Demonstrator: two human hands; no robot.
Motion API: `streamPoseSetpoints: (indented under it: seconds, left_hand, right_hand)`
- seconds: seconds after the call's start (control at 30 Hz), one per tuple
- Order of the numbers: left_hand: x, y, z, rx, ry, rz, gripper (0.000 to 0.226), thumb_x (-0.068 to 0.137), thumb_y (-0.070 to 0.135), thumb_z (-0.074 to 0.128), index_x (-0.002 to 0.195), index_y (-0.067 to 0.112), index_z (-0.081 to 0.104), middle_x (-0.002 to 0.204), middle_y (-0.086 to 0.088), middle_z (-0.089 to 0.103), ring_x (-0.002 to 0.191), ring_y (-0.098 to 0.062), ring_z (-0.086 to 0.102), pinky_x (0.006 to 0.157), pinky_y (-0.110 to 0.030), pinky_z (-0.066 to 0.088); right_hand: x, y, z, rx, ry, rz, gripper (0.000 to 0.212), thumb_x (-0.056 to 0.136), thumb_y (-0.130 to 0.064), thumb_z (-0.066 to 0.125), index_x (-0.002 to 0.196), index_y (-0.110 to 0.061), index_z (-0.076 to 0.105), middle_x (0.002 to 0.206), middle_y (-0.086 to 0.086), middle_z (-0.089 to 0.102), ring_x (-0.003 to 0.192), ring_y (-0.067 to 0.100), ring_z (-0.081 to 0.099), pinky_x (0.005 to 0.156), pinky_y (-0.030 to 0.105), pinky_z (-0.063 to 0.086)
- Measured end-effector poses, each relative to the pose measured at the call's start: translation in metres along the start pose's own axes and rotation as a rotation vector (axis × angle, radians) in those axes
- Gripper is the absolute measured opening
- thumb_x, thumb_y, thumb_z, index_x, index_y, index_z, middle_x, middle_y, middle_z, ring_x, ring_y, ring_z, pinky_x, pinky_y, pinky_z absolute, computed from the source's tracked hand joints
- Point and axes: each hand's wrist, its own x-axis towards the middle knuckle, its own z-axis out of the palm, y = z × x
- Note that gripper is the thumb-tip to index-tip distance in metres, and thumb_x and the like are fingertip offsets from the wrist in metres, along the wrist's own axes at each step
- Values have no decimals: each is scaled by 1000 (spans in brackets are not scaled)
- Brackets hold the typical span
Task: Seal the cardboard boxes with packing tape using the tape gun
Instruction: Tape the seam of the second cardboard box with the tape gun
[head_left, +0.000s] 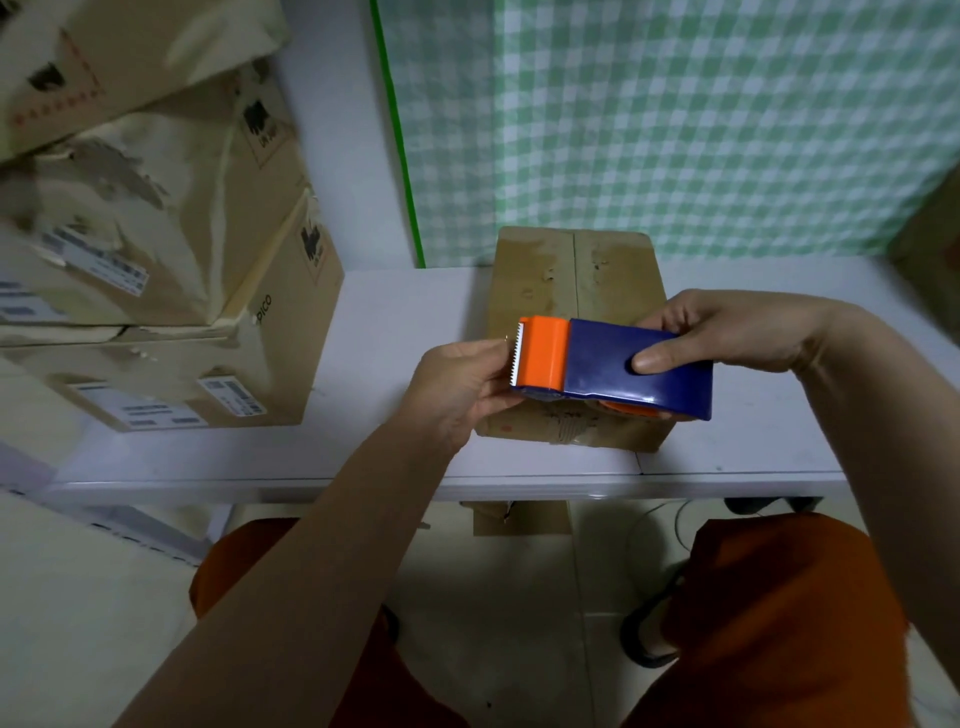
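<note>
A blue tape gun with an orange head and a toothed blade is held above a small cardboard box on the white table. My right hand grips the blue body, thumb on top. My left hand pinches at the blade end, where the tape comes out; the tape itself is too clear to make out. The box's top flaps are folded down, with the centre seam showing, and it lies partly hidden under the tape gun.
A stack of larger worn cardboard boxes fills the table's left side. A green checked cloth hangs behind the table. Another piece of cardboard shows under the table's front edge. My legs in orange cloth are below.
</note>
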Motion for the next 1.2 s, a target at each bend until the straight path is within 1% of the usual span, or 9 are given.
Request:
streamPoseSetpoints:
  seconds: [0.1, 0.17, 0.53, 0.6, 0.7, 0.77, 0.9, 1.0, 1.2]
  left_hand:
    - [1, -5, 3, 118, 181, 121, 8, 90, 24, 66, 89, 15, 68, 83, -4, 73, 77, -11, 70, 59, -19, 55]
    - [5, -6, 1, 195, 255, 183, 12, 88, 25, 68, 93, 13, 72, 80, 0, 73, 73, -7, 68, 57, -15, 52]
    - [10, -22, -1, 323, 379, 266, 19, 89, 26, 67, 87, 8, 73, 75, 1, 70, 65, -3, 61, 48, -8, 44]
    - [12, -23, -9, 328, 467, 277, 15, 88, 23, 68, 85, 9, 72, 76, 1, 68, 67, -7, 59, 48, -6, 41]
    - [18, -19, -23, 375, 543, 301, 16, 85, 22, 71, 88, 6, 74, 76, 1, 66, 67, -5, 56, 48, 0, 37]
    - [18, -19, -22, 400, 515, 276, 16, 86, 22, 71, 88, 6, 73, 75, 1, 65, 67, -6, 55, 51, -5, 40]
    - [22, -24, -19, 392, 532, 245, 16, 87, 24, 69, 81, 10, 72, 70, 5, 63, 68, -7, 56, 57, -13, 40]
    - [27, -25, -20, 424, 570, 256, 25, 87, 28, 69, 63, 21, 64, 67, 5, 63, 71, -12, 57, 62, -19, 43]
    - [34, -38, -20, 562, 582, 268, 28, 88, 31, 66, 63, 17, 65, 62, 1, 62, 64, -15, 54, 64, -26, 44]
  right_hand:
    - [6, -3, 4, -35, 53, 1, 53, 67, -51, 70, 106, -15, 71, 101, 7, 73, 86, 19, 70, 69, 21, 54]
    - [10, -6, 5, -37, 75, 5, 53, 70, -50, 68, 107, -11, 70, 100, 10, 73, 85, 21, 70, 67, 21, 54]
    - [12, -16, 8, -101, 83, 100, 46, 72, -43, 64, 102, -9, 70, 92, 8, 74, 79, 19, 70, 61, 19, 53]
    - [7, -15, 4, -109, 85, 111, 56, 71, -53, 71, 103, -7, 69, 93, 8, 74, 80, 21, 71, 62, 20, 54]
    - [-3, -17, -5, -155, 77, 149, 86, 46, -72, 77, 104, -8, 70, 93, 9, 74, 80, 22, 72, 62, 21, 55]
    - [-5, -18, -9, -205, 97, 180, 94, 38, -77, 75, 103, -10, 71, 90, 6, 75, 78, 20, 72, 61, 20, 55]
    - [3, -23, -7, -236, 185, 215, 67, 57, -65, 73, 99, -12, 70, 83, 0, 75, 73, 15, 72, 58, 19, 56]
    - [11, -23, -4, -298, 261, 251, 70, 52, -65, 69, 95, -10, 72, 86, 5, 75, 79, 23, 71, 69, 29, 55]
    - [22, -22, -1, -378, 244, 315, 70, 54, -63, 65, 95, -7, 70, 89, 9, 73, 81, 25, 69, 70, 32, 54]
